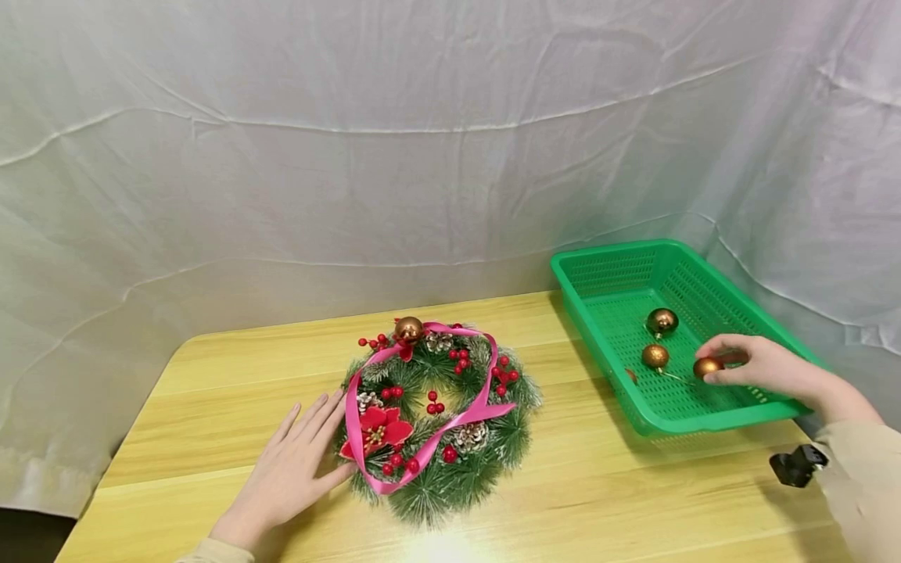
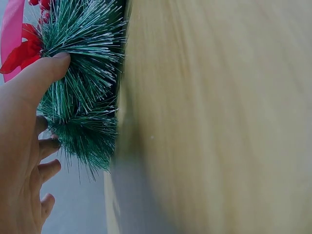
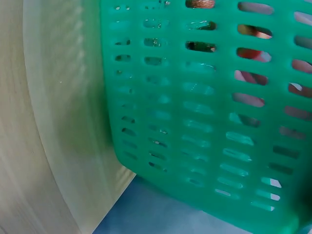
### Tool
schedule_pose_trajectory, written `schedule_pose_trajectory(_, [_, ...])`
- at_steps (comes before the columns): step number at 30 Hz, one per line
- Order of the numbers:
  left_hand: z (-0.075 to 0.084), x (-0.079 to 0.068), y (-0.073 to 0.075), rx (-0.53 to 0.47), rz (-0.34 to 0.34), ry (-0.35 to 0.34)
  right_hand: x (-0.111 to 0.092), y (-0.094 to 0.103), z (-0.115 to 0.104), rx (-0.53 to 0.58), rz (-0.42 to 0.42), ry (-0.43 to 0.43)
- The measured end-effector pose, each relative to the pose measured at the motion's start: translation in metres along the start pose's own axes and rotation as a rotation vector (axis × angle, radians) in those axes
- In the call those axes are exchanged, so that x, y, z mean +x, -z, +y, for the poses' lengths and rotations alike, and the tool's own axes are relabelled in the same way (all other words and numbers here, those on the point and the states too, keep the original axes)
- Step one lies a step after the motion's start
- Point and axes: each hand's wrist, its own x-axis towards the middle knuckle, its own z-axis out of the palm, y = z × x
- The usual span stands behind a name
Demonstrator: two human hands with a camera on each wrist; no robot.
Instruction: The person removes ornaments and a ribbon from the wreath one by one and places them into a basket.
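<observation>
Wreath and green basket share the worktop, the wreath near the middle, the basket to its right; only the head view takes in both. There the left hand lies along the wreath's left edge, fingers extended, thumb apart from them. The left wrist view adds the thumb's tip resting on the green needles, the other fingers just beside and below them.

From the head view, the right hand reaches over the basket's near right rim and pinches a copper ball between thumb and fingers. The right wrist view gives mostly the slotted wall, with brownish and reddish patches behind the holes, too broken up to tell which is which.

Head view alone shows a dark brown ball and a glittery ball inside the basket, plus a pink ribbon looped over the wreath and a shiny bronze ball at its far edge.
</observation>
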Motion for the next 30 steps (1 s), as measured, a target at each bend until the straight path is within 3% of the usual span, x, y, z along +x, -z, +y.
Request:
schedule_pose_trajectory(4, [0.000,0.000,0.000,0.000,-0.003,-0.003,0.003,0.000,0.002,0.051,-0.107,0.006])
schedule_pose_trajectory(8, [0.000,-0.001,0.001,-0.002,-0.010,0.002,0.003,-0.001,0.002,0.089,-0.132,0.007])
schedule_pose_trajectory(12, [-0.001,-0.002,0.001,-0.006,-0.005,0.001,0.001,-0.001,0.001,0.089,-0.093,-0.021])
schedule_pose_trajectory(17, [-0.002,-0.002,0.000,-0.003,0.004,-0.001,-0.001,0.000,-0.012,0.066,0.019,-0.022])
schedule_pose_trajectory(23, [-0.002,-0.003,0.000,-0.001,0.006,0.002,0.004,-0.006,-0.045,0.138,0.103,0.027])
schedule_pose_trajectory(30, [-0.003,-0.002,0.000,-0.003,0.012,0.007,0.022,-0.014,-0.116,0.234,0.129,0.149])
